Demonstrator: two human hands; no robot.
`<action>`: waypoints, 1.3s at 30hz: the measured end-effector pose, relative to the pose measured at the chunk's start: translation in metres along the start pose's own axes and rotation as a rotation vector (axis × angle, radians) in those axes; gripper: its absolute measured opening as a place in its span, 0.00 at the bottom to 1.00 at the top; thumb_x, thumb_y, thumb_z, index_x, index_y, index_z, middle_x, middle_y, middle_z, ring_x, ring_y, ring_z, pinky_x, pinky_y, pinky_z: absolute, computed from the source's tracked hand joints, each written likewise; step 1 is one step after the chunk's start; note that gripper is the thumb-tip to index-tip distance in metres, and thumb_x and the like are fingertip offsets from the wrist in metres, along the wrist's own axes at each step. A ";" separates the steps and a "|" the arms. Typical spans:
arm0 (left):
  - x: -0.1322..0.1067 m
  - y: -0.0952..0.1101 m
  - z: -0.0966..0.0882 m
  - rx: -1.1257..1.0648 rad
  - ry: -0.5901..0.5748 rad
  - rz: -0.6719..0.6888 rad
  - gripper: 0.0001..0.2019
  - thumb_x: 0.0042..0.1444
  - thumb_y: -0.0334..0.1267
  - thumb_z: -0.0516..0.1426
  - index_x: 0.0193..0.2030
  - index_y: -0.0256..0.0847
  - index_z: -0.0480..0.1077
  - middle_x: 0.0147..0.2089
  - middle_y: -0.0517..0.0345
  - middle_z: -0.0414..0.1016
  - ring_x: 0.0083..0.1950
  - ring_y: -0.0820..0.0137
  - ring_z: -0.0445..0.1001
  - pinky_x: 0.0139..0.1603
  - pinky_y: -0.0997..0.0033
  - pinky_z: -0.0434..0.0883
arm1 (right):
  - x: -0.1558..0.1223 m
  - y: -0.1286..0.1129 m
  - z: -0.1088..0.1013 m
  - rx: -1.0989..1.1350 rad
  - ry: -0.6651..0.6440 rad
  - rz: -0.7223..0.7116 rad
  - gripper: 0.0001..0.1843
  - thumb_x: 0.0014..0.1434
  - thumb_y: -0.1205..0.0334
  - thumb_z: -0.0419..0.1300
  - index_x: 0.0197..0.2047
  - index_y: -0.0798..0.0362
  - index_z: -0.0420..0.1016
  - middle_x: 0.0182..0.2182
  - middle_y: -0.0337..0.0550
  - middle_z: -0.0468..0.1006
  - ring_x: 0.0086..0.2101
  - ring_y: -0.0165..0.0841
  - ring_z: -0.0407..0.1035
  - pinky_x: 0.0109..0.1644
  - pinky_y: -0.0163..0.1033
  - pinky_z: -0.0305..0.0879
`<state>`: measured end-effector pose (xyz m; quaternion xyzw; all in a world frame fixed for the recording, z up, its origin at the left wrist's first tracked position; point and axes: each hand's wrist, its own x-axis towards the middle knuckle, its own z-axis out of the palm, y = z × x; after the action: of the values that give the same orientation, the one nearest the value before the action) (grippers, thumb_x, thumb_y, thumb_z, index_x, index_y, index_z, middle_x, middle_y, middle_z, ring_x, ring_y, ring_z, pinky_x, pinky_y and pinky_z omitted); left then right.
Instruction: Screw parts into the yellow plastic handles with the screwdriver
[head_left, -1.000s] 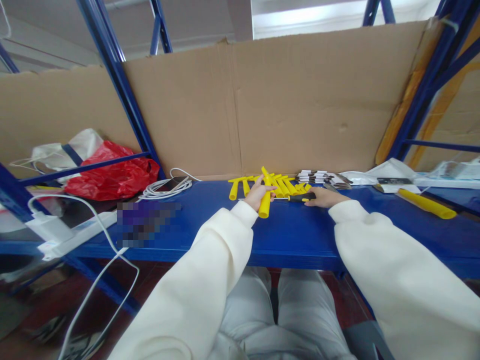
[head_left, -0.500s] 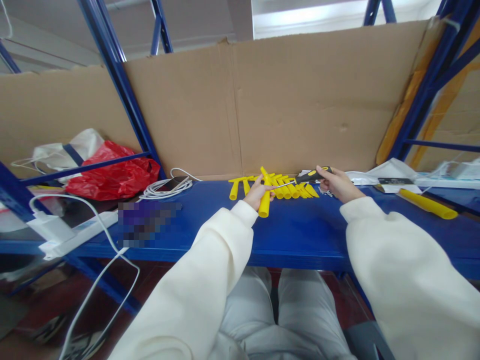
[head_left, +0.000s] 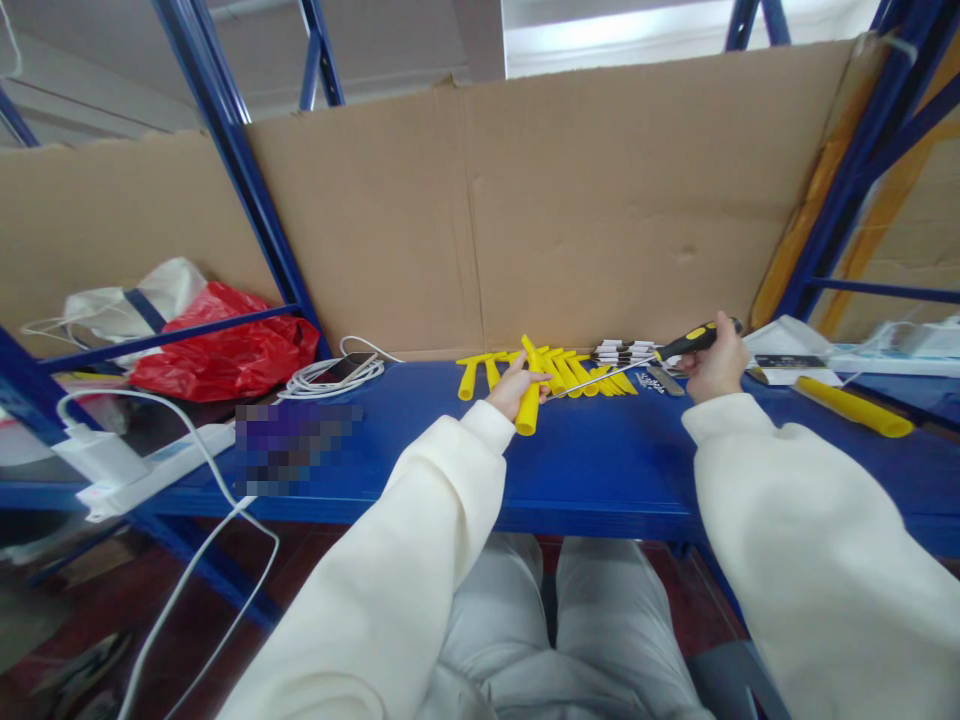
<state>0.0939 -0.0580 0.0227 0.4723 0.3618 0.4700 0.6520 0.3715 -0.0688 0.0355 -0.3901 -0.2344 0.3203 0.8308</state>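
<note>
- Whitish light glows from the opening (head_left: 675, 25) high on the far side; the cardboard (head_left: 600, 210) below is evenly, softly lit.
- Glints mark the red bag (head_left: 225, 345) at left.
- The floor (head_left: 360, 590) sits dim.
- Wide-angle distortion stretches my sleeves (head_left: 802, 520) at the near corners.
- Pixelation hides a left patch (head_left: 292, 450).

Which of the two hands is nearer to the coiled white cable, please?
Left. The left hand, holding a yellow piece, is to the right of the coiled white cable; the right hand, holding the screwdriver, is much farther right.
</note>
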 end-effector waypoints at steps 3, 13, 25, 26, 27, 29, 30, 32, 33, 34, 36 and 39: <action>0.001 0.000 -0.001 0.000 0.005 -0.012 0.49 0.56 0.28 0.66 0.81 0.55 0.52 0.53 0.48 0.81 0.23 0.79 0.66 0.23 0.78 0.62 | -0.006 -0.007 0.004 0.030 0.233 -0.055 0.13 0.69 0.58 0.56 0.34 0.44 0.56 0.19 0.29 0.59 0.14 0.27 0.52 0.11 0.32 0.53; -0.003 0.003 0.002 -0.002 0.043 -0.065 0.50 0.57 0.26 0.64 0.82 0.52 0.47 0.49 0.50 0.82 0.21 0.80 0.65 0.21 0.79 0.62 | 0.004 -0.009 -0.004 0.055 0.324 -0.204 0.13 0.63 0.54 0.57 0.31 0.44 0.56 0.22 0.35 0.64 0.22 0.34 0.65 0.19 0.36 0.67; -0.001 0.000 0.001 0.092 0.085 -0.125 0.53 0.54 0.17 0.59 0.82 0.55 0.46 0.45 0.55 0.80 0.21 0.80 0.65 0.22 0.80 0.64 | -0.010 -0.019 0.002 0.101 0.385 -0.129 0.07 0.64 0.57 0.57 0.36 0.45 0.61 0.27 0.36 0.69 0.27 0.34 0.71 0.22 0.36 0.71; -0.002 0.000 0.002 0.098 0.089 -0.123 0.52 0.55 0.17 0.58 0.82 0.55 0.46 0.45 0.55 0.80 0.22 0.80 0.65 0.22 0.80 0.64 | -0.012 -0.020 0.003 0.120 0.397 -0.106 0.07 0.65 0.58 0.57 0.37 0.45 0.61 0.27 0.35 0.69 0.27 0.33 0.70 0.22 0.35 0.70; -0.004 0.001 0.003 0.105 0.094 -0.122 0.51 0.56 0.17 0.57 0.82 0.54 0.46 0.44 0.55 0.80 0.22 0.80 0.65 0.22 0.80 0.64 | -0.013 -0.020 0.004 0.133 0.405 -0.085 0.07 0.66 0.58 0.56 0.37 0.45 0.61 0.27 0.34 0.69 0.26 0.32 0.70 0.22 0.34 0.69; -0.006 0.001 0.004 0.119 0.099 -0.121 0.50 0.57 0.17 0.56 0.83 0.54 0.45 0.43 0.56 0.79 0.22 0.79 0.65 0.22 0.80 0.63 | -0.014 -0.021 0.005 0.148 0.415 -0.066 0.07 0.67 0.58 0.55 0.37 0.46 0.60 0.28 0.33 0.68 0.25 0.28 0.68 0.22 0.31 0.67; -0.006 0.001 0.004 0.126 0.097 -0.118 0.50 0.57 0.17 0.56 0.83 0.54 0.45 0.43 0.56 0.79 0.22 0.79 0.65 0.22 0.80 0.63 | -0.013 -0.020 0.004 0.146 0.408 -0.064 0.08 0.68 0.58 0.54 0.36 0.46 0.59 0.28 0.33 0.68 0.24 0.28 0.67 0.22 0.31 0.66; -0.007 0.001 0.004 0.139 0.087 -0.111 0.51 0.57 0.18 0.56 0.83 0.54 0.45 0.44 0.55 0.79 0.22 0.79 0.65 0.22 0.80 0.64 | -0.011 -0.018 0.003 0.107 0.363 -0.063 0.08 0.67 0.57 0.54 0.36 0.45 0.58 0.28 0.33 0.66 0.23 0.28 0.65 0.21 0.32 0.66; -0.007 0.000 0.004 0.146 0.082 -0.108 0.51 0.56 0.18 0.56 0.83 0.55 0.45 0.44 0.55 0.79 0.22 0.78 0.66 0.22 0.80 0.64 | -0.010 -0.016 0.001 0.086 0.338 -0.060 0.08 0.67 0.56 0.53 0.36 0.45 0.58 0.27 0.33 0.65 0.23 0.29 0.64 0.21 0.33 0.67; -0.006 -0.001 0.004 0.154 0.078 -0.107 0.51 0.56 0.18 0.56 0.82 0.55 0.45 0.44 0.55 0.79 0.22 0.78 0.66 0.22 0.80 0.65 | -0.008 -0.015 0.000 0.072 0.321 -0.056 0.08 0.67 0.56 0.53 0.36 0.45 0.57 0.26 0.34 0.65 0.22 0.30 0.62 0.21 0.34 0.67; -0.006 -0.002 0.004 0.168 0.071 -0.105 0.50 0.57 0.18 0.55 0.82 0.55 0.46 0.44 0.55 0.79 0.22 0.78 0.65 0.22 0.80 0.64 | -0.005 -0.012 -0.002 0.067 0.305 -0.052 0.09 0.65 0.55 0.53 0.34 0.44 0.56 0.24 0.33 0.63 0.20 0.30 0.59 0.22 0.36 0.68; -0.005 -0.003 0.004 0.182 0.063 -0.098 0.49 0.58 0.17 0.55 0.82 0.56 0.47 0.44 0.55 0.79 0.22 0.79 0.64 0.23 0.80 0.64 | -0.001 -0.008 -0.006 0.033 0.254 -0.086 0.13 0.61 0.51 0.55 0.32 0.44 0.53 0.21 0.34 0.60 0.20 0.32 0.56 0.22 0.39 0.68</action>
<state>0.0965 -0.0644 0.0210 0.4964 0.4460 0.4173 0.6169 0.3777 -0.0762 0.0386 -0.4032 -0.1386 0.2362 0.8732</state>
